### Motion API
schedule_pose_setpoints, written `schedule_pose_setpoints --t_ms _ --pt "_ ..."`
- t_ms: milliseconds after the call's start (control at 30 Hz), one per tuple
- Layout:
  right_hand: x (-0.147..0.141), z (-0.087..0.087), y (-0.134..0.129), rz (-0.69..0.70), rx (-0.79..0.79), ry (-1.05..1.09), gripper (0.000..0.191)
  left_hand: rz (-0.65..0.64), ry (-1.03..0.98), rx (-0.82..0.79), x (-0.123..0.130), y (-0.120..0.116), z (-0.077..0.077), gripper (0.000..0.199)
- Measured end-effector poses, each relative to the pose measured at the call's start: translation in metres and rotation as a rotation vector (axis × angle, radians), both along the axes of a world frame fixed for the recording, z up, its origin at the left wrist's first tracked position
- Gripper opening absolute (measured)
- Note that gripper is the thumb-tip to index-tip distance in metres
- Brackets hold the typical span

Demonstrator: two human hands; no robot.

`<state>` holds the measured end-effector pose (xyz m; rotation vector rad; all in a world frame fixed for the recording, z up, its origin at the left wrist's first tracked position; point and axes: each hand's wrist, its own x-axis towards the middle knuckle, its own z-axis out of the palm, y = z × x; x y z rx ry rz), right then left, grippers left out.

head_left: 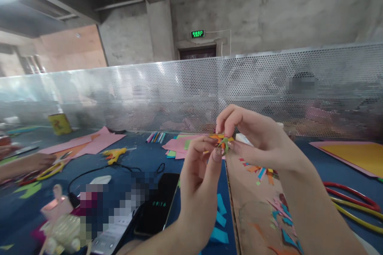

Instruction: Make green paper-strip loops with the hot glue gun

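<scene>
Head view: left hand [199, 179] and right hand [257, 139], both pinching one green paper strip [226, 146], centre! One yellow glue gun [114, 155] far left, one black phone [158, 205] nearer; right forearm [311, 203] partly hides one cardboard [248, 211].

There's a black phone [158, 209] just left of the left hand [196, 183], plus an exit sign [197, 34] glowing way up beyond it.

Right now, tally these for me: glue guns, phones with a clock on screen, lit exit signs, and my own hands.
Glue gun: 1
Phone with a clock: 1
Lit exit sign: 1
Your left hand and right hand: 2
Total: 5
</scene>
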<state>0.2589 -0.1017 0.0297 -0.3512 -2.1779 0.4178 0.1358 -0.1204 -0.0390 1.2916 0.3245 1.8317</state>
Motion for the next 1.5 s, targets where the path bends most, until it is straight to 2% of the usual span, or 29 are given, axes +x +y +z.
schedule_pose_setpoints --t_ms 233,633,867,1333,1500 --pt "0.0001 0.0006 0.0001 0.011 -0.003 0.007 0.019 -0.008 -0.002 0.013 -0.0003 -0.0008 0.0001 0.007" --pt "0.0007 0.0010 0.0000 -0.007 -0.005 0.000 0.025 -0.013 -0.005 -0.003 0.0004 -0.0012 -0.0003 0.006" --pt "0.0003 0.0006 -0.0015 -0.004 -0.005 0.016 0.019 0.006 0.011 0.005 0.0005 -0.0039 -0.0008 0.007" --pt "-0.0008 -0.0011 -0.0007 0.041 -0.022 0.024 0.020 -0.046 0.004 0.014 0.0002 -0.0039 -0.0017 0.005" --pt "0.0002 -0.0007 -0.0021 0.026 -0.024 0.022 0.021 -0.102 0.015 0.023 -0.0008 -0.0047 -0.0019 0.005"
